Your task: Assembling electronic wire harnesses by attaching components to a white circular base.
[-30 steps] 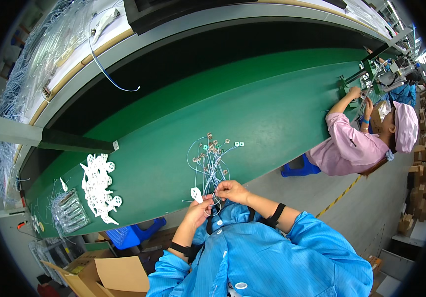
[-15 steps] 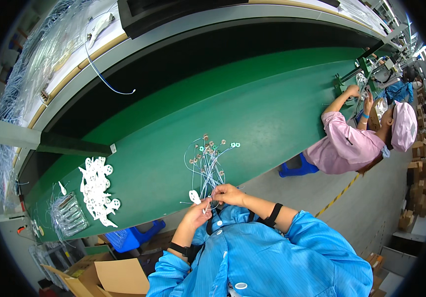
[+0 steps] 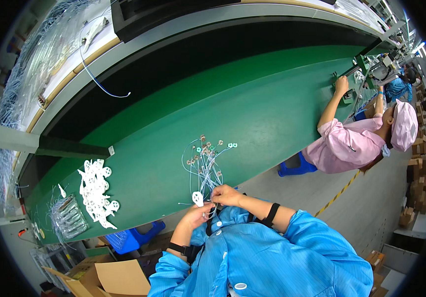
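Note:
At the near edge of the green bench my left hand (image 3: 197, 217) is closed on a white plastic housing (image 3: 198, 199), its round end sticking up past the fingers. My right hand (image 3: 226, 195) meets it from the right, thumb and fingers pinched on a thin cable (image 3: 215, 212) beside the housing. Fingers partly hide the spot where cable and housing come together. Just beyond both hands a loose bundle of thin pale-blue cables (image 3: 204, 174) lies fanned out, with small brown and green round ends pointing away from me.
A pile of white housings (image 3: 95, 190) lies to the left, beside clear-bagged parts (image 3: 69, 218). An overhead shelf (image 3: 69, 74) carries more cables, one dangling. A co-worker in pink (image 3: 344, 143) works at a bench machine (image 3: 378, 72) at right. Blue stools (image 3: 131, 237) and cardboard boxes (image 3: 121, 277) stand below.
The white housing has turned more upright and shifted slightly right in my left hand. My right hand stays pinched close by. The co-worker's hands have moved apart.

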`<move>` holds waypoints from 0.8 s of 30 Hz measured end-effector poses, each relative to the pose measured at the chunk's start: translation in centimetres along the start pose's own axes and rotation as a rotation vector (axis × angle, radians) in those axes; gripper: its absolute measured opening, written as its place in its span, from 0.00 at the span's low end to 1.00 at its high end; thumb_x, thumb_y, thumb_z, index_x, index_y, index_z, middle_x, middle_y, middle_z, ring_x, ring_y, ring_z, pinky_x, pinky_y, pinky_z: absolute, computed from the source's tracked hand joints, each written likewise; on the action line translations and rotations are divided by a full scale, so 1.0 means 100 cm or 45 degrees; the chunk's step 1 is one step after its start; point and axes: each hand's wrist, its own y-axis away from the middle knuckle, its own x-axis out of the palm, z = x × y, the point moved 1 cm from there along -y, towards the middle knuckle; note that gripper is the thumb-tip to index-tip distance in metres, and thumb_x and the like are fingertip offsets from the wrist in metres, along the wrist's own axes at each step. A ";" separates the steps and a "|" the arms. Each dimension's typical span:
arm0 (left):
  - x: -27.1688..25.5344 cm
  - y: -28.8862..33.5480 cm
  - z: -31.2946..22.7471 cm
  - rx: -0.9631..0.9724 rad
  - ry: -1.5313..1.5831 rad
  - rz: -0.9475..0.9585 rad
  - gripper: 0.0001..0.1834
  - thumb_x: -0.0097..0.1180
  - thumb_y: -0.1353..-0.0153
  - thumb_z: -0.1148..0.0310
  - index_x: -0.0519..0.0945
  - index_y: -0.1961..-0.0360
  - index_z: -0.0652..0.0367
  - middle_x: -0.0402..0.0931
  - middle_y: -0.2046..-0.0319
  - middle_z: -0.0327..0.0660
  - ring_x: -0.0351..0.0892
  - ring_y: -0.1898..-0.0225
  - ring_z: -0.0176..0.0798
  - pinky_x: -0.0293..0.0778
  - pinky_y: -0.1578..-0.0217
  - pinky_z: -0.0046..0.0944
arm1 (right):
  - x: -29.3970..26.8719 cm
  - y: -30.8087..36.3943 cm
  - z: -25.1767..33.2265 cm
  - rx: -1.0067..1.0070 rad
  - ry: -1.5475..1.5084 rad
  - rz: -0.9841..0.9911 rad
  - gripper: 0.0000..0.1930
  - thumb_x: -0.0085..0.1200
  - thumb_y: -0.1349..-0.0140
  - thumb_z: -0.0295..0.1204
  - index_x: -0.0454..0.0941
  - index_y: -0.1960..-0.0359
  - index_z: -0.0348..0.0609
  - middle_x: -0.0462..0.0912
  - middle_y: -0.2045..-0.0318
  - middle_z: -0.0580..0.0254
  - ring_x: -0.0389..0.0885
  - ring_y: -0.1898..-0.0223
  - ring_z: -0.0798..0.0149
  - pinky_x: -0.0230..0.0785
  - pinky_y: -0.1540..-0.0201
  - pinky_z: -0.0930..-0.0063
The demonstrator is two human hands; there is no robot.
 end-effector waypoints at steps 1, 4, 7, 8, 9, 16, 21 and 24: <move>0.002 0.003 -0.001 0.001 -0.003 0.000 0.06 0.58 0.42 0.69 0.77 0.64 0.54 0.66 0.83 0.26 0.62 0.83 0.24 0.58 0.81 0.27 | -0.001 -0.001 0.001 0.110 0.175 -0.073 0.08 0.56 0.49 0.29 0.78 0.72 0.36 0.79 0.78 0.60 0.76 0.78 0.70 0.69 0.73 0.76; -0.003 0.013 -0.003 0.216 -0.659 -0.288 0.13 0.57 0.44 0.69 0.77 0.56 0.54 0.71 0.79 0.29 0.66 0.80 0.25 0.61 0.82 0.27 | -0.006 -0.001 -0.010 -0.048 0.336 -0.288 0.11 0.56 0.53 0.31 0.79 0.72 0.35 0.80 0.75 0.49 0.80 0.73 0.54 0.71 0.68 0.65; -0.018 0.021 0.003 0.258 -0.672 -0.464 0.14 0.55 0.44 0.69 0.77 0.55 0.54 0.73 0.76 0.31 0.70 0.77 0.27 0.67 0.78 0.28 | -0.012 0.006 -0.010 -0.079 0.493 -0.401 0.11 0.55 0.54 0.31 0.80 0.72 0.36 0.81 0.72 0.47 0.80 0.67 0.49 0.71 0.62 0.63; -0.021 0.027 0.000 0.193 -0.714 -0.484 0.16 0.54 0.44 0.69 0.76 0.53 0.56 0.75 0.72 0.34 0.74 0.73 0.29 0.71 0.75 0.30 | -0.014 0.008 -0.011 -0.113 0.480 -0.405 0.10 0.55 0.54 0.30 0.80 0.72 0.37 0.81 0.72 0.49 0.80 0.68 0.50 0.71 0.62 0.64; -0.022 0.033 -0.002 0.193 -0.707 -0.487 0.16 0.54 0.44 0.69 0.76 0.53 0.56 0.75 0.72 0.34 0.74 0.73 0.29 0.71 0.75 0.30 | -0.016 0.010 -0.009 -0.113 0.483 -0.398 0.10 0.55 0.54 0.30 0.80 0.72 0.37 0.81 0.72 0.49 0.80 0.68 0.50 0.71 0.62 0.64; -0.037 0.064 0.002 0.477 -0.426 -0.521 0.09 0.56 0.43 0.71 0.77 0.62 0.61 0.74 0.76 0.35 0.72 0.77 0.28 0.67 0.79 0.28 | -0.021 0.002 0.039 -0.238 0.465 -0.616 0.09 0.51 0.46 0.31 0.77 0.68 0.37 0.81 0.73 0.50 0.80 0.70 0.54 0.71 0.66 0.64; -0.038 0.070 0.010 0.675 -0.429 -0.755 0.08 0.61 0.45 0.67 0.81 0.69 0.60 0.71 0.80 0.29 0.66 0.79 0.23 0.60 0.80 0.26 | 0.005 -0.055 0.077 -0.369 0.687 -0.565 0.13 0.50 0.43 0.36 0.78 0.68 0.39 0.81 0.70 0.49 0.80 0.66 0.48 0.71 0.62 0.58; -0.046 0.071 0.018 0.609 -0.207 -0.625 0.07 0.61 0.46 0.66 0.80 0.72 0.57 0.70 0.82 0.27 0.63 0.82 0.21 0.57 0.83 0.26 | 0.027 -0.072 0.103 -0.055 1.338 -0.325 0.13 0.53 0.44 0.38 0.80 0.68 0.40 0.82 0.69 0.49 0.81 0.63 0.50 0.72 0.59 0.58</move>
